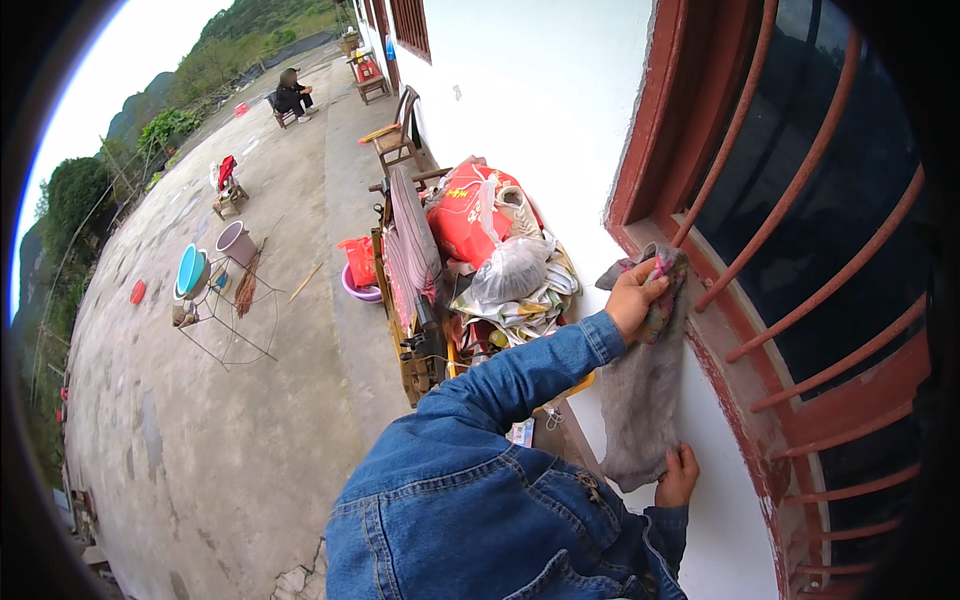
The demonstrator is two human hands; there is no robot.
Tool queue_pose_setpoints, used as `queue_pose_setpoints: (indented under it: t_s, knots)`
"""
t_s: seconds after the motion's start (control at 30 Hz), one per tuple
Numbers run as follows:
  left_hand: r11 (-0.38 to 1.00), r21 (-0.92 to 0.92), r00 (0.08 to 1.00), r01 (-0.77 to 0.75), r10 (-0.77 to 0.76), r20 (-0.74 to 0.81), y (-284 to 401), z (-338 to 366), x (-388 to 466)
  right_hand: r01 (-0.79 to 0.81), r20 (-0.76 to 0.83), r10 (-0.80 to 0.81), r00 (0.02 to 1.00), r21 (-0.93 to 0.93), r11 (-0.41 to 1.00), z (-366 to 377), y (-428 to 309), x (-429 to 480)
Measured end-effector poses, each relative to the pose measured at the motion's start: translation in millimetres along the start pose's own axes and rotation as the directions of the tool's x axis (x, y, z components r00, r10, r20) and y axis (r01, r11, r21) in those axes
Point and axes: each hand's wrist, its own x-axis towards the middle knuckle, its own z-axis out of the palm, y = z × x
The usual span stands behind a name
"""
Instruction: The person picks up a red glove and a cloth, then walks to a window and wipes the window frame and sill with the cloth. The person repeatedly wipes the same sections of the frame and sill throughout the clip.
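A worn grey cloth (645, 401) hangs in front of the white wall, beside the red-painted window frame. My left hand (636, 300) grips its bunched upper end, where a patch with pink and green pattern shows by the fingers. Lower down, my right hand (677, 474) pinches the cloth's bottom edge between thumb and fingers. The upper end is close to the window sill (697, 300) and the curved red window bars (795, 202); whether it touches them I cannot tell.
A cart (420, 375) heaped with bags and a red bag (469, 214) stands along the wall. Beyond are wooden chairs (397, 142) and a seated person (292, 96). On the concrete yard, a wire rack (232, 326) stands near a turquoise basin (190, 268) and a mauve bucket (237, 244).
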Motion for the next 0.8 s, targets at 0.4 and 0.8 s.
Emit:
queue_pose_setpoints:
  t_s: [0.4, 0.8]
  knots:
    - [0.740, 0.645, 0.977, -0.189, 0.074, 0.201, -33.2, 8.4, 43.9, 0.006, 0.062, -0.014, 0.998, 0.133, 0.991, 27.6, -4.9, 21.8]
    - [0.393, 0.772, 0.843, -0.500, 0.423, 0.331, -49.8, 26.7, 101.3, -0.119, 0.152, 0.068, 0.986, 0.361, 0.925, 38.8, -2.3, 44.1]
